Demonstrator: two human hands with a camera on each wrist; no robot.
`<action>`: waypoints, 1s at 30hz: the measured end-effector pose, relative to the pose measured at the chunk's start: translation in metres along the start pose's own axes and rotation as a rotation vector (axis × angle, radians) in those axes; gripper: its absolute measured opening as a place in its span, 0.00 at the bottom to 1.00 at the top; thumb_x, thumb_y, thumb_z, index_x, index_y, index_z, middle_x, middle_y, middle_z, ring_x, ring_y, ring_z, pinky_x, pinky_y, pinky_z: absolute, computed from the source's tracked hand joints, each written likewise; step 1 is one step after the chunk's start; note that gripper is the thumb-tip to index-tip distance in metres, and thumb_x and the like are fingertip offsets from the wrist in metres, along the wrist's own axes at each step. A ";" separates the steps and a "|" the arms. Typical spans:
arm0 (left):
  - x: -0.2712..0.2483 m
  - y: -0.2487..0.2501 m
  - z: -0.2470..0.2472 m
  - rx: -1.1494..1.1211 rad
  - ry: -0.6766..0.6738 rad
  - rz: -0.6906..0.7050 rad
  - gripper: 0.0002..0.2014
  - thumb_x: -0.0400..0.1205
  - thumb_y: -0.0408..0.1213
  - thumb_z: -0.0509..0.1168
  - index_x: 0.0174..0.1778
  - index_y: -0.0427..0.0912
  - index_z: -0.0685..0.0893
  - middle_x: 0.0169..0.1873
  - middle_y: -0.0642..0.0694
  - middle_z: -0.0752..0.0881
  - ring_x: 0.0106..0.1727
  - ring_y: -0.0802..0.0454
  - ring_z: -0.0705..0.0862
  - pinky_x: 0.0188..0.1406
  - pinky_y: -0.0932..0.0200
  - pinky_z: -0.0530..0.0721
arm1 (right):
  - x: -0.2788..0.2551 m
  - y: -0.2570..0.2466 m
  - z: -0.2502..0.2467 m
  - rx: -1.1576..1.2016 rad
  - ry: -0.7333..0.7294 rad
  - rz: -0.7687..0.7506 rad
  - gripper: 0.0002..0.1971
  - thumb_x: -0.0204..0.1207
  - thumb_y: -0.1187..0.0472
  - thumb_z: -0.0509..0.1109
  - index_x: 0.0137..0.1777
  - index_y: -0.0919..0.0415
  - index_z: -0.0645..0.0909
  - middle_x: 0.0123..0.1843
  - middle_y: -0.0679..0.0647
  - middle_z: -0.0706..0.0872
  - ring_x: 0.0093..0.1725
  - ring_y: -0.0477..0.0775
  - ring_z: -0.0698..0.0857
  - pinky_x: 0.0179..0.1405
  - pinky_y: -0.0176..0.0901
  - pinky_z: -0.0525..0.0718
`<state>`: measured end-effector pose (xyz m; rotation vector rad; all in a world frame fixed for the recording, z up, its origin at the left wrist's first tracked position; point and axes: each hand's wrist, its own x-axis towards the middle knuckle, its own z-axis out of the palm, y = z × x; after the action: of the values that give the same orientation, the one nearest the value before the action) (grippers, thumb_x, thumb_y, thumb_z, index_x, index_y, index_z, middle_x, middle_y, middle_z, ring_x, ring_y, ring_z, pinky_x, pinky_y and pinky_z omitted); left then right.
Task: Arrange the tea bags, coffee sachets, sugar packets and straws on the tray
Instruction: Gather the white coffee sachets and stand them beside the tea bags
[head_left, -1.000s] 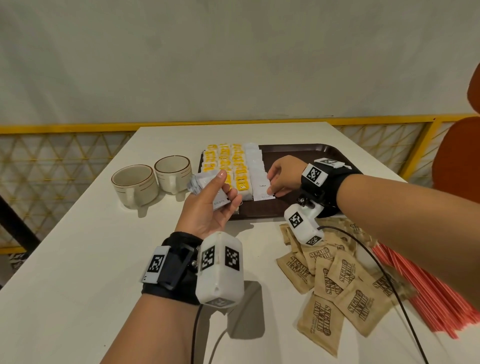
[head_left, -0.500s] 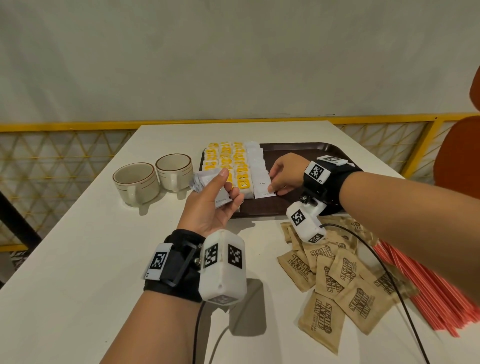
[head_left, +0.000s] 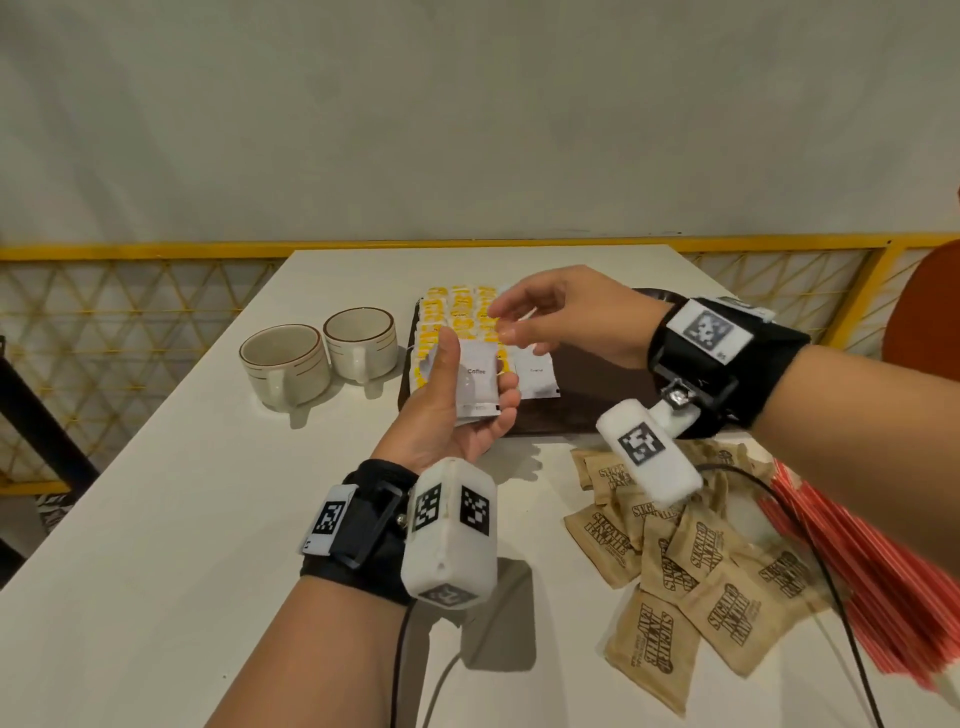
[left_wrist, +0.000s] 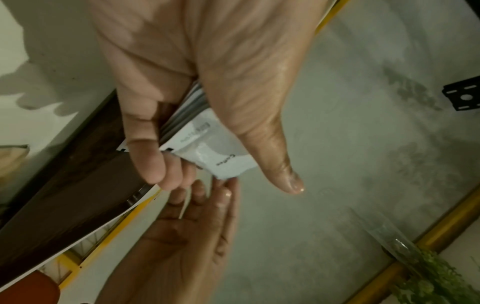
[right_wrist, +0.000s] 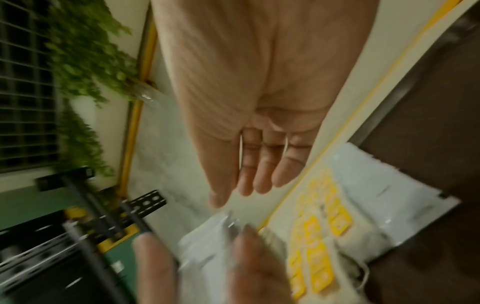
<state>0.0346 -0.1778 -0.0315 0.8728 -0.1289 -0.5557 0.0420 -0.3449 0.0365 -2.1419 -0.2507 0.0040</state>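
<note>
My left hand (head_left: 457, 400) grips a stack of white coffee sachets (head_left: 475, 382) between thumb and fingers, above the near left corner of the dark brown tray (head_left: 597, 395). The stack (left_wrist: 207, 148) also shows in the left wrist view. My right hand (head_left: 550, 322) hovers just above and behind that stack, fingers straight and holding nothing. Yellow tea bags (head_left: 457, 317) lie in rows on the tray's left part, with a column of white sachets (head_left: 537, 376) beside them. Brown sugar packets (head_left: 691, 561) lie loose on the table at the right, next to red straws (head_left: 883, 571).
Two cream cups (head_left: 285, 364) (head_left: 361, 345) stand on the white table (head_left: 156, 545) left of the tray. A yellow railing (head_left: 130, 253) runs behind the table. An orange chair (head_left: 924, 322) is at the far right.
My right hand has lifted off the sachets laid on the tray and moved left to just above the stack. My left hand has turned the stack face up and brought it over the tray corner.
</note>
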 end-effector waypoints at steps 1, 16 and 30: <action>-0.001 0.000 0.001 0.000 -0.010 -0.012 0.35 0.61 0.67 0.59 0.49 0.39 0.81 0.32 0.43 0.85 0.29 0.54 0.85 0.30 0.64 0.87 | -0.006 -0.009 0.005 -0.056 -0.058 -0.042 0.13 0.73 0.62 0.77 0.57 0.56 0.85 0.53 0.53 0.89 0.42 0.42 0.85 0.43 0.35 0.83; 0.003 -0.005 -0.001 -0.057 0.096 0.130 0.24 0.80 0.53 0.63 0.61 0.36 0.81 0.53 0.35 0.89 0.54 0.41 0.89 0.51 0.49 0.89 | -0.029 -0.010 0.015 0.057 -0.003 0.081 0.06 0.77 0.68 0.72 0.52 0.62 0.79 0.52 0.60 0.84 0.48 0.54 0.85 0.55 0.54 0.87; 0.078 0.051 0.025 1.537 -0.016 0.183 0.12 0.74 0.34 0.75 0.30 0.45 0.78 0.39 0.42 0.86 0.37 0.51 0.81 0.41 0.56 0.83 | -0.008 0.058 -0.018 0.187 0.044 0.399 0.12 0.78 0.75 0.67 0.56 0.60 0.78 0.59 0.66 0.83 0.51 0.60 0.84 0.48 0.54 0.88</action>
<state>0.1139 -0.2093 0.0143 2.3104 -0.6963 -0.2027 0.0463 -0.3918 -0.0025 -1.9695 0.1979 0.2033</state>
